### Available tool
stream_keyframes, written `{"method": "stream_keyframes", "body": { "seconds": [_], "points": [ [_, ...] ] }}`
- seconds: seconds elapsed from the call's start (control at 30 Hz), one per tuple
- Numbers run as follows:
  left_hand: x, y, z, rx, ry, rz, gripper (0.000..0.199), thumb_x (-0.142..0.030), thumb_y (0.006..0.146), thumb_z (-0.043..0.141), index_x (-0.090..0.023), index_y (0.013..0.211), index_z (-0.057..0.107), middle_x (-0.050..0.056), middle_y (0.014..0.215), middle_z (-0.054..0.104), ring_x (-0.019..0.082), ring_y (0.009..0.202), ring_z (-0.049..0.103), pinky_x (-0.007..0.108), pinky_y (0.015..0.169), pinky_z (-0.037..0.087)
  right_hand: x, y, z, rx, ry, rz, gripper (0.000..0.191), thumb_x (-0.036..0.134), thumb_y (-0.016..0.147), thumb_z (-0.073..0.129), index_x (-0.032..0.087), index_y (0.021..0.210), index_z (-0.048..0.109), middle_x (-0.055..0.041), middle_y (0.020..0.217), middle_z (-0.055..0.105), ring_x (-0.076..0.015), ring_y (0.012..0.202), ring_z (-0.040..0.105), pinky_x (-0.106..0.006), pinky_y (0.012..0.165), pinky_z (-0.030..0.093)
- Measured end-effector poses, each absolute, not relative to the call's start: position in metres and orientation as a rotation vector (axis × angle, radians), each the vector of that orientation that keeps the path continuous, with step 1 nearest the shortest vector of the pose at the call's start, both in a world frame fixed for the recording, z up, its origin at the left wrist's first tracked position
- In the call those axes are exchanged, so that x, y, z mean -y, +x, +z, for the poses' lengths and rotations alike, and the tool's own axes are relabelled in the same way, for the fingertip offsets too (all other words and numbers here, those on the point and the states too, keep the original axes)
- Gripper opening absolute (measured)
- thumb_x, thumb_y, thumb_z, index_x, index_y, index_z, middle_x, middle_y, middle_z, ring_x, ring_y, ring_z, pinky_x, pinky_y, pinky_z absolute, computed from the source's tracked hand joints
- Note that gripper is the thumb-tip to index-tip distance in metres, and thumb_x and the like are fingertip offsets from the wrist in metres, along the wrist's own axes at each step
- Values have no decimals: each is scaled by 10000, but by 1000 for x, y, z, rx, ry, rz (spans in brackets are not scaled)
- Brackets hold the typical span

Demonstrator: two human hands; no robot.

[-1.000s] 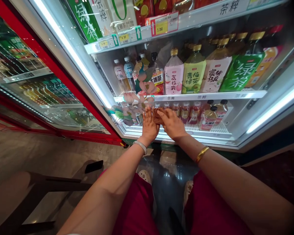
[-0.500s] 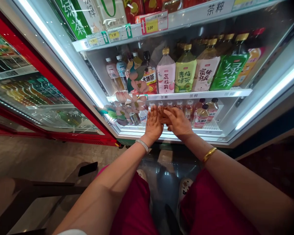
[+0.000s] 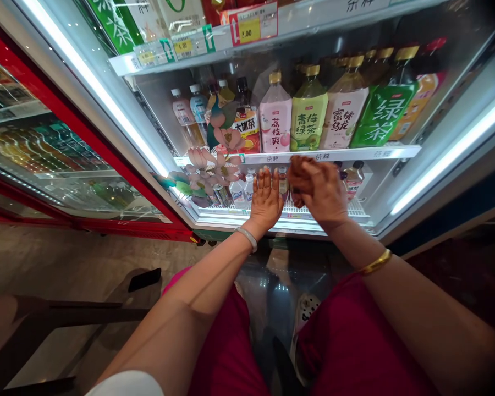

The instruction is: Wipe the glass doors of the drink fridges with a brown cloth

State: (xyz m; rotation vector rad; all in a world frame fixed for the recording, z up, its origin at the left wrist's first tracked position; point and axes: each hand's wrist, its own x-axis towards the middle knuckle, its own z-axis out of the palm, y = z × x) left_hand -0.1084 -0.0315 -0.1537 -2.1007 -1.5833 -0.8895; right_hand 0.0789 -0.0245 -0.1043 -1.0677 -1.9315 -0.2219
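- Since the earlier picture of the head view, the right hand (image 3: 322,190) has been moved up and to the right, away from the left hand (image 3: 266,202), and now a gap is seen between them
- The left hand is held flat, with fingers stretched upward, at the glass door (image 3: 256,77); nothing is seen gripped by it
- By the right hand the fingers are kept bent; a dark brown shape (image 3: 300,179) is seen at their tips, but if it is a cloth or a reflection, and if it is gripped, cannot be told
- The glass door is placed in front of the bottles, and a flower decal (image 3: 227,137) is seen on it, to the left of the left hand
- On the middle shelf (image 3: 363,154), above the hands, a pink bottle (image 3: 276,124), a yellow-green bottle (image 3: 308,122) and a green bottle (image 3: 385,113) are stood upright
- Smaller bottles (image 3: 352,184) are partly hidden behind the hands, below this shelf
- A pale bracelet (image 3: 247,238) is worn on the left wrist, and a gold bracelet (image 3: 377,263) on the right one
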Motion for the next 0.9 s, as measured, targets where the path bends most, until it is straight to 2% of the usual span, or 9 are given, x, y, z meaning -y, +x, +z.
{"method": "stream_keyframes", "body": {
  "seconds": [0.13, 0.27, 0.33, 0.43, 0.57, 0.73, 0.9],
  "points": [
    [29, -103, -147, 1503, -2116, -856, 714, -221, 964, 449, -113, 1624, 198, 166, 1725, 43, 271, 1572, -151, 581, 1304, 41, 22, 82, -107, 1900, -1102, -216, 694, 214, 800, 700, 220, 1447, 450, -170, 1408, 463, -349, 1314, 496, -555, 1052, 509],
    [26, -107, -149, 1497, -2116, -843, 680, -241, 981, 440, -96, 1613, 234, 187, 1718, 67, 283, 1583, -113, 577, 1304, 47, 30, 66, -121, 2168, -1090, -116, 657, 206, 780, 723, 172, 1398, 503, -184, 1342, 527, -333, 1201, 579, -477, 944, 576],
    [25, -108, -151, 1483, -2129, -825, 680, -236, 985, 438, -100, 1616, 227, 189, 1717, 74, 286, 1587, -94, 577, 1303, 63, 31, 70, -116, 2155, -1101, -123, 620, 236, 793, 721, 195, 1379, 524, -165, 1320, 537, -314, 1148, 606, -449, 898, 590],
    [24, -106, -151, 1473, -2118, -819, 716, -226, 974, 458, -105, 1627, 189, 189, 1719, 56, 301, 1585, -101, 592, 1299, 75, 28, 88, -101, 1953, -1136, -221, 608, 260, 804, 707, 225, 1380, 518, -156, 1357, 493, -326, 1207, 571, -479, 936, 572],
    [24, -102, -152, 1486, -2103, -831, 732, -228, 981, 448, -109, 1637, 147, 184, 1719, 25, 312, 1586, -99, 611, 1294, 52, 26, 93, -103, 1942, -1181, -254, 653, 252, 803, 686, 187, 1417, 474, -185, 1397, 460, -351, 1254, 533, -532, 970, 550],
    [23, -102, -153, 1502, -2124, -840, 723, -255, 990, 459, -106, 1634, 166, 201, 1711, 48, 319, 1590, -76, 617, 1292, 53, 34, 81, -118, 2275, -1118, -218, 560, 246, 823, 678, 229, 1368, 550, -151, 1355, 555, -315, 1173, 605, -427, 866, 598],
    [23, -98, -154, 1497, -2083, -822, 726, -237, 976, 472, -84, 1625, 185, 217, 1709, 69, 331, 1586, -82, 618, 1288, 49, 29, 114, -95, 1851, -1218, -307, 606, 266, 812, 672, 235, 1393, 501, -169, 1380, 500, -339, 1219, 574, -495, 918, 572]
  ]
}}
